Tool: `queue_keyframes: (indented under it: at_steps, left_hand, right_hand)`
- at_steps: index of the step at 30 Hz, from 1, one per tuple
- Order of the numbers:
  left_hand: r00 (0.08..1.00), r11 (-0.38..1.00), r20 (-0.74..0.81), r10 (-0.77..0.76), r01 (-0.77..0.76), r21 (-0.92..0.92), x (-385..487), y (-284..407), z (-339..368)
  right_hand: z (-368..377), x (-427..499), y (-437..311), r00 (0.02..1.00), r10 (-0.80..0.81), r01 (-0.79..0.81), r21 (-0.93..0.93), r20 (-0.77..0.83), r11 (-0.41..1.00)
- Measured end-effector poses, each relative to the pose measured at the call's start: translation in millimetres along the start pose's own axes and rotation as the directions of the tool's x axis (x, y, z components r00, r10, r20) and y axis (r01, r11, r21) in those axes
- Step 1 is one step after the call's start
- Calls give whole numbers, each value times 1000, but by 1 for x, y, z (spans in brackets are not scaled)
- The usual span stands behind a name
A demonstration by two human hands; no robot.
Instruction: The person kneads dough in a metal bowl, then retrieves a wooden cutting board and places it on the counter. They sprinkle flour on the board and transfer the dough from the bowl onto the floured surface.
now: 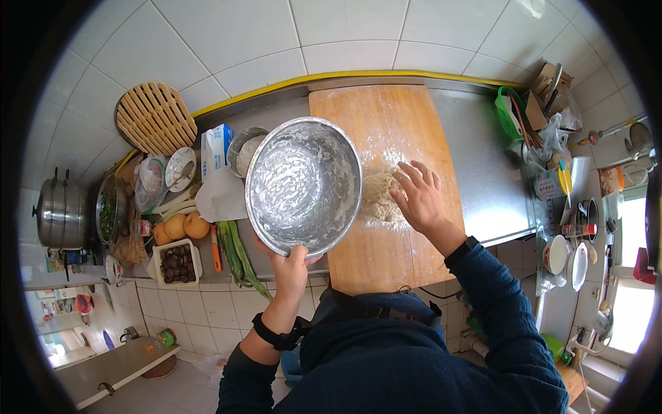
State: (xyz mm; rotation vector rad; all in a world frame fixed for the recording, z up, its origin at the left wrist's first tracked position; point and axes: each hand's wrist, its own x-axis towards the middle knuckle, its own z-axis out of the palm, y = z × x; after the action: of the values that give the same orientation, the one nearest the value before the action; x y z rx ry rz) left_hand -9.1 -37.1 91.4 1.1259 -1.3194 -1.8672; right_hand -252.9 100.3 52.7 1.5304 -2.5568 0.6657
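Note:
My left hand (289,266) grips the near rim of a metal mixing bowl (305,186), which is tilted and coated inside with flour residue. The bowl is held over the left part of a wooden board (408,119). On the board, just right of the bowl, lies a rough lump of dough (380,199) with loose flour around it. My right hand (420,196) is at the dough's right side, fingers spread and holding nothing; whether the fingertips touch the dough cannot be told.
Left of the board are a smaller bowl of flour (251,152), green onions (239,253), an orange-handled tool (215,248) and a plastic container of dark round fruit (178,263). A green basket (509,114) stands at the right back, beyond bare steel counter (481,171).

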Motion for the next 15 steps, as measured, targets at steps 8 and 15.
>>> queue_keyframes:
  at_steps: [8, 15]
  left_hand:
    - [998, 998, 31, -53, 54, -36, 0, 1, -4]
    - [996, 997, 77, -40, 45, -59, 2, -10, -6]
  right_hand:
    - [-5, -10, -11, 978, -18, 58, -187, 205, 981]
    - [-22, 19, -48, 999, 19, -35, 477, 39, 878]
